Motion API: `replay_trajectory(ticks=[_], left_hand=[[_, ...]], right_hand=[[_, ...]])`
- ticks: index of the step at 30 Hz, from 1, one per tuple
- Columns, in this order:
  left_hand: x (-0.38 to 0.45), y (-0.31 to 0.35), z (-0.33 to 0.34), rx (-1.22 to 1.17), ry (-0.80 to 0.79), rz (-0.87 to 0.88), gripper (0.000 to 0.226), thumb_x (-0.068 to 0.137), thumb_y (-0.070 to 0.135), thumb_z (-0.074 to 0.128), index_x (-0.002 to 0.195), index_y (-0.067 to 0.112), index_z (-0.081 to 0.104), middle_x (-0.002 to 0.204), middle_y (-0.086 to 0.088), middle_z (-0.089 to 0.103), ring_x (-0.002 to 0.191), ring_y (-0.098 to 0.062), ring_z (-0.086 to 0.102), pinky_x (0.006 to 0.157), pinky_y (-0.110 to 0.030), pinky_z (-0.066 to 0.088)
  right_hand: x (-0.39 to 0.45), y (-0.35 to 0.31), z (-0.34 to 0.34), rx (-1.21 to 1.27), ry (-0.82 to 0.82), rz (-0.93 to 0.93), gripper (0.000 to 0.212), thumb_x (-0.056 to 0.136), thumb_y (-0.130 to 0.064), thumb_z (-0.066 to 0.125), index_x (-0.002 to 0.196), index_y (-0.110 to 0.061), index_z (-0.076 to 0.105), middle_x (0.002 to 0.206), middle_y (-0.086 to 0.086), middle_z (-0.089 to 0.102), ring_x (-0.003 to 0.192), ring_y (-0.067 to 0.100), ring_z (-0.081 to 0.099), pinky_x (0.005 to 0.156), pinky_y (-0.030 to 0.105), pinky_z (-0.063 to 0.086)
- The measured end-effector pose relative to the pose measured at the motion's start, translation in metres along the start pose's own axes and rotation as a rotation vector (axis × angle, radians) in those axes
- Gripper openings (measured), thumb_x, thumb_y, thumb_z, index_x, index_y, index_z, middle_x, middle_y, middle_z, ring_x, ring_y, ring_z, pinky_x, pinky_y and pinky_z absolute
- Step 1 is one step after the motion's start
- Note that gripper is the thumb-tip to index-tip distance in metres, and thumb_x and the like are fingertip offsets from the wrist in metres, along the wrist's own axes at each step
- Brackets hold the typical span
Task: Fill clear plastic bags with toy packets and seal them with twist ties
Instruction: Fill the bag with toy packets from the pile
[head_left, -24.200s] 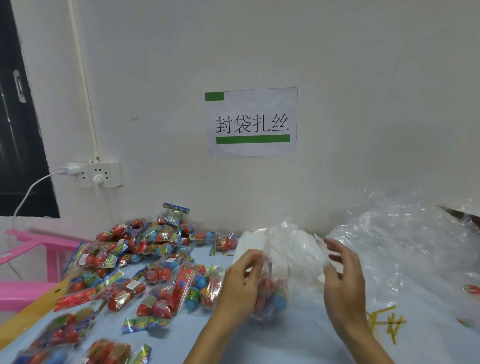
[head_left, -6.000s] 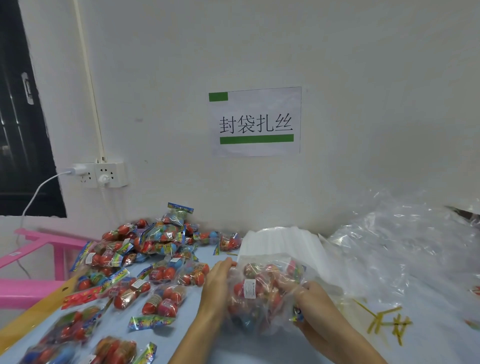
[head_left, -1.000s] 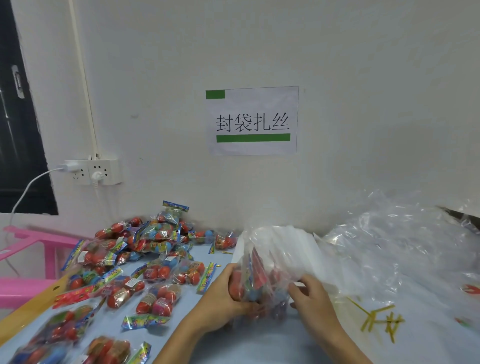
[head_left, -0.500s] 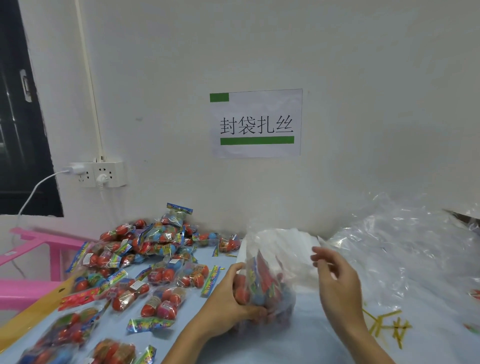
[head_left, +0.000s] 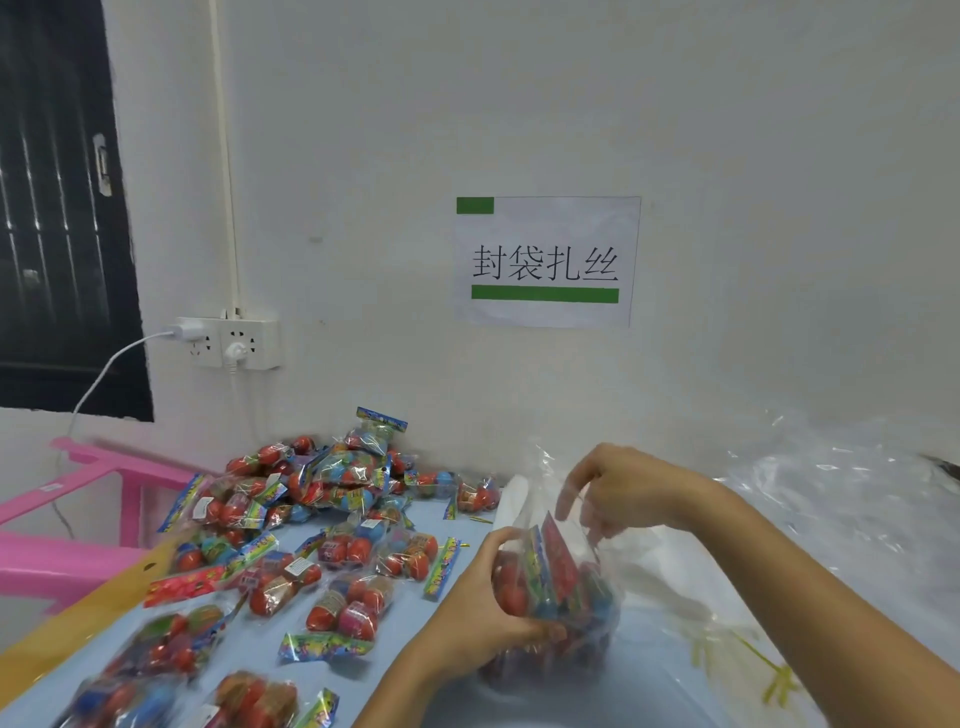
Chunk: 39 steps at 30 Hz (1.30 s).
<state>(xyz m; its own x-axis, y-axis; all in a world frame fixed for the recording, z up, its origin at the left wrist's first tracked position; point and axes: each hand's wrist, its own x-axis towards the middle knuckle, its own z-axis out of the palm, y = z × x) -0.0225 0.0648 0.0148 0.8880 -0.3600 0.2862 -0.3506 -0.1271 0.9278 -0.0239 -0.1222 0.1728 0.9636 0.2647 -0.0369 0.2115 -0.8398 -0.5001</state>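
A clear plastic bag (head_left: 561, 587) stuffed with red and blue toy packets stands on the blue table (head_left: 545, 701) in front of me. My left hand (head_left: 483, 618) grips its lower left side. My right hand (head_left: 618, 493) is above it with fingers curled down on the bag's upper film at the mouth. Loose toy packets (head_left: 322, 519) lie heaped and scattered to the left. Yellow twist ties (head_left: 743, 660) lie on the table to the right, blurred.
A stack of flat clear bags (head_left: 511, 499) sits behind the filled one. Crumpled clear plastic sheeting (head_left: 857, 509) covers the right side. A pink stool (head_left: 67, 525) stands off the table's left edge. A wall socket with a white cable (head_left: 228, 343) is mounted above.
My right hand has risen from beside the bag to above its mouth and taken hold of the film. My left hand keeps its hold on the bag.
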Motion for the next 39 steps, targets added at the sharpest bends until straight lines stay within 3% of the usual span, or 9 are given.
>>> replay_trajectory(ticks=[4,8,14,20,24,28,31,36,39], left_hand=[[-0.001,0.001,-0.002,-0.008,-0.023,-0.005,0.084,0.064,0.023,0.093,0.125,0.047,0.041,0.111,0.025,0.068,0.103,-0.007,0.070,0.082,-0.019,0.055],[0.000,-0.001,-0.001,-0.002,-0.022,-0.011,0.085,0.062,0.028,0.094,0.125,0.051,0.042,0.111,0.014,0.071,0.104,-0.012,0.070,0.084,-0.024,0.057],[0.001,-0.005,-0.002,0.043,0.014,-0.029,0.085,0.060,0.028,0.090,0.122,0.058,0.040,0.106,0.011,0.072,0.099,-0.011,0.070,0.081,-0.025,0.058],[0.001,-0.004,0.000,0.043,0.030,-0.043,0.096,0.057,0.041,0.094,0.135,0.047,0.038,0.118,0.012,0.067,0.109,-0.010,0.067,0.091,-0.029,0.057],[0.001,-0.003,-0.001,0.033,0.030,-0.027,0.091,0.059,0.036,0.094,0.132,0.047,0.041,0.114,0.012,0.069,0.107,-0.011,0.068,0.091,-0.031,0.057],[-0.001,0.000,-0.002,0.013,0.015,-0.032,0.092,0.055,0.042,0.095,0.128,0.052,0.040,0.108,0.021,0.069,0.104,-0.010,0.069,0.088,-0.028,0.057],[-0.001,0.001,-0.002,0.004,0.011,-0.038,0.099,0.051,0.049,0.095,0.133,0.046,0.039,0.109,0.019,0.070,0.105,-0.010,0.069,0.091,-0.029,0.057],[-0.002,0.003,-0.002,0.023,0.005,-0.047,0.092,0.058,0.039,0.093,0.131,0.047,0.038,0.105,0.028,0.067,0.101,-0.002,0.068,0.082,-0.019,0.055],[-0.001,0.003,-0.002,0.012,0.006,-0.050,0.092,0.058,0.040,0.094,0.132,0.045,0.038,0.106,0.020,0.071,0.100,-0.005,0.070,0.082,-0.020,0.055]], right_hand=[[0.013,-0.004,0.008,-0.056,-0.216,0.080,0.048,0.079,0.010,0.032,0.071,-0.009,0.075,0.100,0.018,0.075,0.070,0.022,0.066,0.070,0.031,0.054],[0.022,-0.015,0.019,-0.065,-0.315,0.097,0.041,0.081,0.004,0.034,0.104,0.010,0.068,0.091,0.010,0.068,0.078,0.022,0.060,0.065,0.025,0.051],[0.028,-0.026,0.033,-0.132,-0.379,0.180,0.027,0.081,0.003,0.038,0.076,-0.004,0.064,0.071,0.004,0.059,0.054,0.010,0.059,0.057,0.017,0.049],[0.031,-0.033,0.037,-0.354,-0.416,0.172,0.031,0.085,-0.008,0.043,0.098,0.004,0.067,0.089,0.011,0.059,0.081,0.025,0.059,0.090,0.036,0.057],[0.026,-0.031,0.034,-0.360,-0.305,0.131,0.020,0.077,-0.007,0.042,0.059,-0.011,0.050,0.060,0.002,0.045,0.059,0.021,0.043,0.057,0.029,0.034],[0.026,-0.026,0.024,-0.331,-0.212,0.077,0.025,0.071,-0.008,0.044,0.047,-0.016,0.047,0.048,-0.001,0.044,0.052,0.019,0.038,0.054,0.027,0.032],[0.026,-0.026,0.019,-0.314,-0.164,0.040,0.029,0.068,-0.005,0.046,0.042,-0.015,0.055,0.066,0.002,0.070,0.055,0.015,0.048,0.051,0.021,0.035],[0.026,-0.025,0.019,-0.421,-0.254,0.024,0.033,0.079,-0.009,0.047,0.047,-0.019,0.053,0.047,-0.008,0.049,0.054,0.017,0.045,0.053,0.024,0.037],[0.021,-0.025,0.016,-0.222,-0.247,-0.010,0.041,0.076,-0.001,0.043,0.053,-0.023,0.068,0.059,-0.007,0.066,0.055,0.015,0.060,0.053,0.020,0.046]])
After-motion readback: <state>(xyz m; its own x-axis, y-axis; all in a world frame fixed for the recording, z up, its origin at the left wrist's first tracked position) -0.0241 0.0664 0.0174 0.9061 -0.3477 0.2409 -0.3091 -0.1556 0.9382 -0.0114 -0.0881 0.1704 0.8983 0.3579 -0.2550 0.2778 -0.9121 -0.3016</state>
